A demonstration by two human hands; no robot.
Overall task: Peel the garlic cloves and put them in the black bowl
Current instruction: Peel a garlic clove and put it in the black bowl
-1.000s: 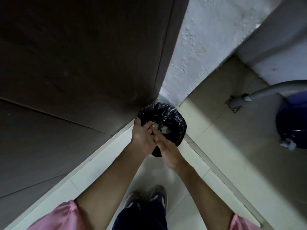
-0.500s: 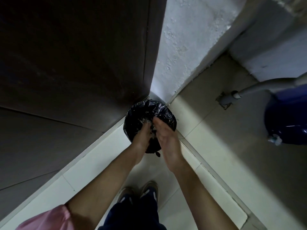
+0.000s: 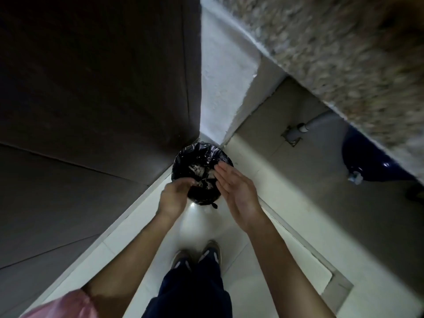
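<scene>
Both hands hover over a bin lined with a black bag (image 3: pixel 202 173). The right hand (image 3: pixel 238 191) is flat, fingers straight; the left hand (image 3: pixel 174 196) is loosely curled — neither holds anything. Pale scraps (image 3: pixel 202 172) lie at 12 o'clock beyond the fingertips; garlic cloves can't be made out.

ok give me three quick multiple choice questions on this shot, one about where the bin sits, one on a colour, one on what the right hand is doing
1. Where does the bin stand?
A. on the stone counter
B. on the floor in the corner by the dark door
C. beside the shoes

2. What colour is the bin liner?
A. white
B. blue
C. black

3. How is the right hand?
A. open with fingers straight, holding nothing
B. gripping the liner's edge
C. curled round a garlic clove

Answers:
1 B, the bin stands on the floor where the dark door meets the white wall.
2 C, shiny black plastic lines the bin.
3 A, the palm faces the left hand above the bin, fingers extended and empty.
</scene>
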